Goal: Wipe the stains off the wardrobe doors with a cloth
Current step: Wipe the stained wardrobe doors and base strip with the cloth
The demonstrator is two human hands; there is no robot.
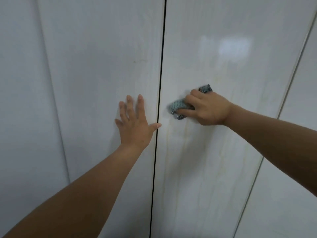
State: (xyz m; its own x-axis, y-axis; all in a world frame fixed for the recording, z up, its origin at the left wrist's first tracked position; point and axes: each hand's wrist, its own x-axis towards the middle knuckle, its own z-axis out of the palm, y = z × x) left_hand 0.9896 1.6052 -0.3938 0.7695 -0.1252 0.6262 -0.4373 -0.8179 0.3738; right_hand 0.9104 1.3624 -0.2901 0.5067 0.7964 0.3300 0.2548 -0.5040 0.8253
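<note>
Glossy white panels fill the whole view. The white left wardrobe door (96, 66) and the white right wardrobe door (223, 152) meet at a thin dark vertical gap (159, 83), and a pale blurred reflection of light (233, 47) sits high on the right one. From where I stand, the person's left hand (135, 124) lies flat on the left door, its fingers (139, 103) straight and spread and holding nothing, with the thumb tip reaching the gap. The right hand (207, 109) is curled round a bunched grey-blue patterned cloth (179, 106) and presses it against the right door just beside the gap. Faint yellowish drip streaks (186, 134) run down the right door below the cloth, and a small brownish mark (134, 61) shows on the left door above the flat hand, so I judge plenty of wiping remains. Several things could go wrong. The cloth is wadded so small that it might slip from the grip or only smear the streaks. The bare palm may leave prints on the gloss. A hard push could shift a door and nip the thumb at the gap. As for containers, the wardrobe is the only one, and it is closed, so whatever it holds is hidden.
</note>
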